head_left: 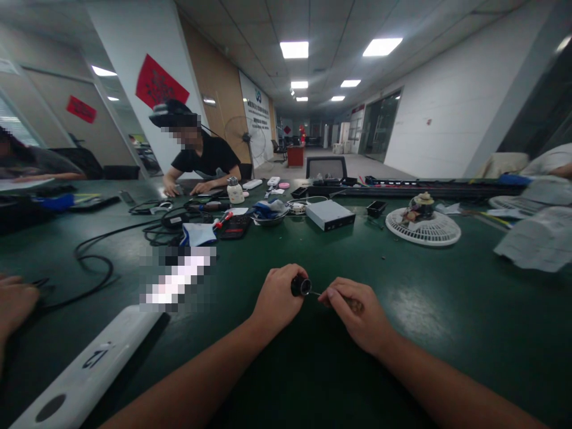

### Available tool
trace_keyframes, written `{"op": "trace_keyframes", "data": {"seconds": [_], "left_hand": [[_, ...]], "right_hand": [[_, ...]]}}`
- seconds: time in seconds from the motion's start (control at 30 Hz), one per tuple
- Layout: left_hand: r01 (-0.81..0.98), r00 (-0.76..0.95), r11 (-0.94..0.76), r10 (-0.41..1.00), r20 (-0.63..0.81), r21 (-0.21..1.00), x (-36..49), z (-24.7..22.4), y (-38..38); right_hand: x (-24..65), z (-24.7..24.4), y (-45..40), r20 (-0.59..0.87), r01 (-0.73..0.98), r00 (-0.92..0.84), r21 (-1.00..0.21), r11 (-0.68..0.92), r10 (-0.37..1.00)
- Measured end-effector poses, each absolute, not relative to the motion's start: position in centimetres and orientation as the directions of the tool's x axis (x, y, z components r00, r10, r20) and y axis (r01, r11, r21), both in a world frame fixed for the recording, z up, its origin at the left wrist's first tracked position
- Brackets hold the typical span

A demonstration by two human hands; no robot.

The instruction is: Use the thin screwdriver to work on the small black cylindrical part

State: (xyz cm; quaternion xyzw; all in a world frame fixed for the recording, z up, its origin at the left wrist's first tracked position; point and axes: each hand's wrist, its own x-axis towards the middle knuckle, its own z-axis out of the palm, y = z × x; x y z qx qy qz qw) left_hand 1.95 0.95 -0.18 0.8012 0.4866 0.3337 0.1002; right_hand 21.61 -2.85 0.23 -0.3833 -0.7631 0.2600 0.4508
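Near the middle of the green table [286, 256], my left hand [279, 298] is closed around a small black round part [301, 285], whose ring-like open end faces right. My right hand [355, 310] pinches a thin metal tool [314, 292]. The tool's tip meets the rim of the black part or lies just beside it; which of the two I cannot tell. Most of the tool's handle is hidden by my fingers.
A long white device [89, 369] lies at the left, with black cables [96, 259] beyond it. A grey drive box [329, 214] and a white fan grille [422, 227] stand farther back. Another person's hand [15, 304] rests at the left edge.
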Motion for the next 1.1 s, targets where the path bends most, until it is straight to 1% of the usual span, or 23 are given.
{"op": "trace_keyframes", "data": {"seconds": [0.13, 0.23, 0.33, 0.53, 0.73, 0.83, 1.0, 1.1], "left_hand": [[0.705, 0.308, -0.516, 0.841, 0.444, 0.487, 1.90, -0.26, 0.92], [0.704, 0.312, -0.516, 0.842, 0.440, 0.488, 1.86, -0.28, 0.92], [0.707, 0.303, -0.508, 0.847, 0.438, 0.492, 1.86, -0.30, 0.91], [0.697, 0.323, -0.521, 0.841, 0.433, 0.492, 1.92, -0.34, 0.99], [0.696, 0.319, -0.517, 0.844, 0.432, 0.497, 1.92, -0.26, 0.90], [0.698, 0.307, -0.508, 0.849, 0.431, 0.504, 1.93, -0.24, 0.86], [0.698, 0.323, -0.512, 0.849, 0.418, 0.501, 1.93, -0.27, 0.91], [0.700, 0.320, -0.506, 0.853, 0.412, 0.504, 1.92, -0.34, 0.95]], "right_hand": [[21.64, 0.15, -2.73, 0.497, 0.349, -0.246, -0.756, 0.554, 0.832], [21.60, 0.17, -2.81, 0.488, 0.298, -0.302, -0.768, 0.567, 0.819], [21.57, 0.15, -2.91, 0.479, 0.299, -0.350, -0.758, 0.580, 0.805], [21.69, -0.06, -2.68, 0.493, 0.357, -0.248, -0.753, 0.552, 0.834], [21.57, 0.23, -2.90, 0.497, 0.282, -0.321, -0.763, 0.582, 0.807], [21.52, 0.23, -2.99, 0.484, 0.302, -0.332, -0.758, 0.577, 0.810], [21.69, -0.05, -2.77, 0.479, 0.366, -0.252, -0.757, 0.541, 0.841], [21.79, -0.16, -2.61, 0.482, 0.361, -0.248, -0.759, 0.542, 0.841]]}}
